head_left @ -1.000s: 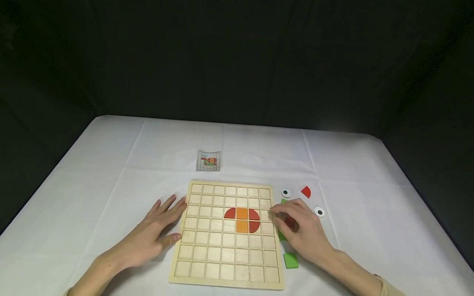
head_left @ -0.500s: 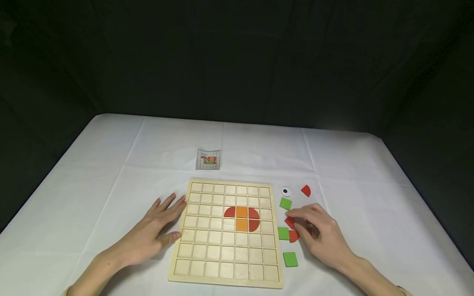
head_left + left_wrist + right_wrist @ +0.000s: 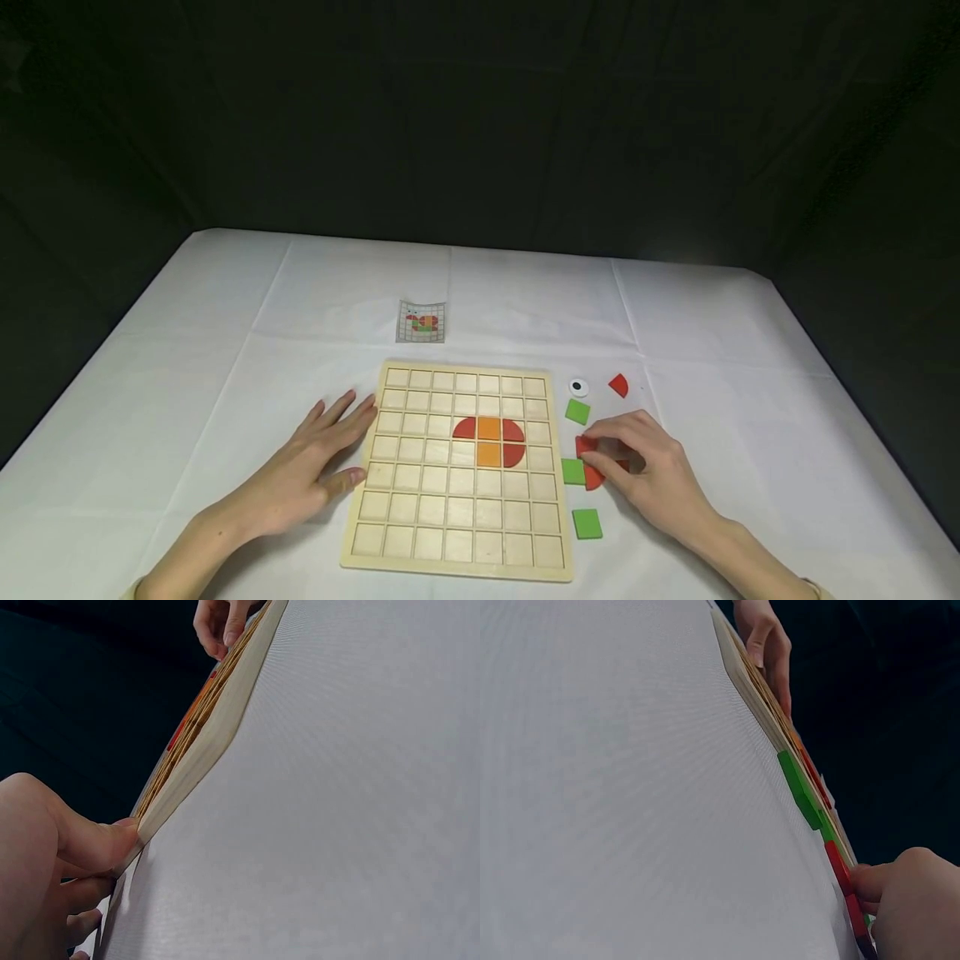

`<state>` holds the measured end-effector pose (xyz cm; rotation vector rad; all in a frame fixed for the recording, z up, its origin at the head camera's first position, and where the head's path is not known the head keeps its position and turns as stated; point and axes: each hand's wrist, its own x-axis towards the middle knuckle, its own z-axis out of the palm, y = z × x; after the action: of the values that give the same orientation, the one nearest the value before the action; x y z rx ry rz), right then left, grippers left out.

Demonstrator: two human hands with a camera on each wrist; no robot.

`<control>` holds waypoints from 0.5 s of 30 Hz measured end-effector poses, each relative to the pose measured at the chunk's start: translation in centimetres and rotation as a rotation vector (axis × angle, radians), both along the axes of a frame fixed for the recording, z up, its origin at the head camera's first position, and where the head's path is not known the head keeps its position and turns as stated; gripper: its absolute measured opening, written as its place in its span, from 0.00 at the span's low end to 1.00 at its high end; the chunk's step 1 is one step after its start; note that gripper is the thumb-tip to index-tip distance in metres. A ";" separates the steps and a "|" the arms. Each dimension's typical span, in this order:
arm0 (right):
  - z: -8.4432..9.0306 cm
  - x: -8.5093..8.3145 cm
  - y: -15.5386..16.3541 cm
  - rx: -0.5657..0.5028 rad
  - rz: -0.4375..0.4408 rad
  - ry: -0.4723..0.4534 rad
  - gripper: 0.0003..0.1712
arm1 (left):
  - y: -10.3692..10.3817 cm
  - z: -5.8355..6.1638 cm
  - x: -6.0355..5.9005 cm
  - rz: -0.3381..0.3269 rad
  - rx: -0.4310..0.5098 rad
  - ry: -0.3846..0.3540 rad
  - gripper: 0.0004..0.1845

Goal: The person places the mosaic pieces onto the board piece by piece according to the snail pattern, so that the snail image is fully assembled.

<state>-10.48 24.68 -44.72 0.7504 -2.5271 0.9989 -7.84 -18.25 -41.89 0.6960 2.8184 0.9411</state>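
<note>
A wooden grid board (image 3: 431, 521) lies on the table, with two orange squares (image 3: 489, 442) and several red quarter-circle tiles (image 3: 513, 442) set in its cells. My left hand (image 3: 288, 487) rests along the board's left edge, fingers spread and thumb touching the rim. Just right of the board, my right hand (image 3: 652, 467) pinches a red quarter-circle tile (image 3: 584, 447) between thumb and forefinger. Another red tile (image 3: 594, 478) lies right below it, against a green square (image 3: 573, 472). Part of a further red piece shows beneath the right hand, mostly hidden.
More loose tiles lie right of the board: a white eye tile (image 3: 578, 387), a green square (image 3: 577, 412), a red quarter-circle (image 3: 618, 385) and another green square (image 3: 587, 524). Behind the board lies a small picture card (image 3: 421, 322) with a coloured figure on a grid.
My right hand has drawn back from the board's right edge to the loose tiles. The red tile at its fingertips has turned slightly. The left hand stays in place.
</note>
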 end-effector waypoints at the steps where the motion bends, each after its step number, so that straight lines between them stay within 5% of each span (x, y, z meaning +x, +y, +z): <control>1: 0.0 0.0 0.0 0.004 -0.002 -0.004 0.23 | 0.0 0.0 0.0 0.000 0.000 -0.001 0.39; 15: 0.1 -0.4 -0.1 -0.010 0.031 -0.021 0.20 | 0.1 0.0 0.0 -0.003 0.002 0.005 0.39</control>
<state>-10.88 24.54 -44.60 0.7821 -2.5337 1.0345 -7.84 -18.20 -41.94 0.7033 2.8201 0.9428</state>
